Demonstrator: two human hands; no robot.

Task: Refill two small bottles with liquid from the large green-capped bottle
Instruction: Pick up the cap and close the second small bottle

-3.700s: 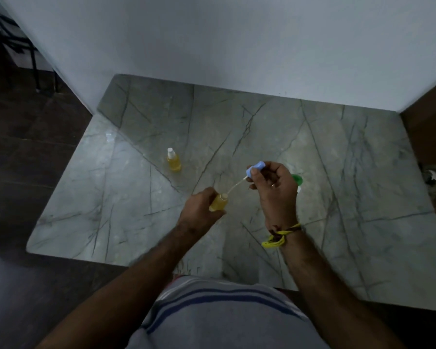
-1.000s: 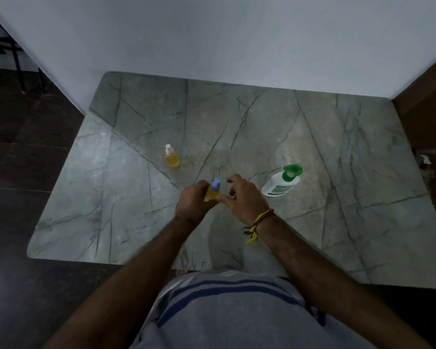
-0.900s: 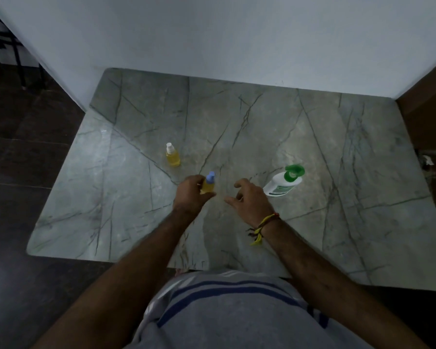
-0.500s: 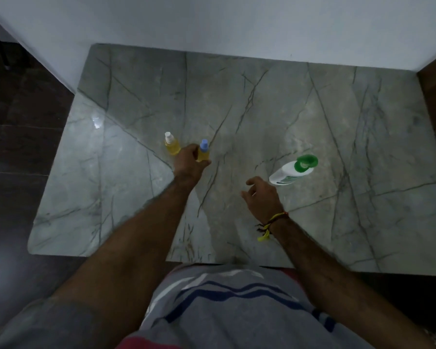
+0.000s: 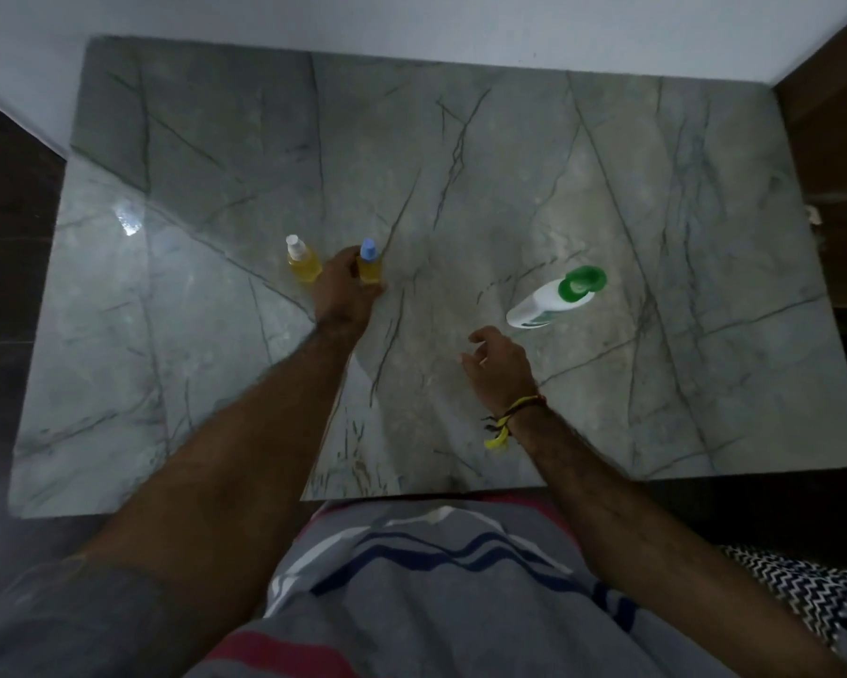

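My left hand [image 5: 345, 291] grips a small blue-capped bottle [image 5: 369, 264] of yellow liquid, upright on the marble table [image 5: 509, 163]. Just left of it stands a second small bottle [image 5: 301, 260] with a white cap, also holding yellow liquid. The large white bottle [image 5: 551, 300] with the green cap stands at the right, its cap closed. My right hand [image 5: 497, 367] hovers below and left of that bottle, fingers loosely curled, holding nothing.
A white wall [image 5: 411, 22] borders the table's far edge. Dark floor [image 5: 5, 237] lies to the left and a brown wooden surface [image 5: 832, 115] to the right. The table's near edge [image 5: 411, 491] runs right by my body.
My left hand carried the blue-capped bottle left and away from me, beside the white-capped one. My right hand let go of its cap and drew back to the right.
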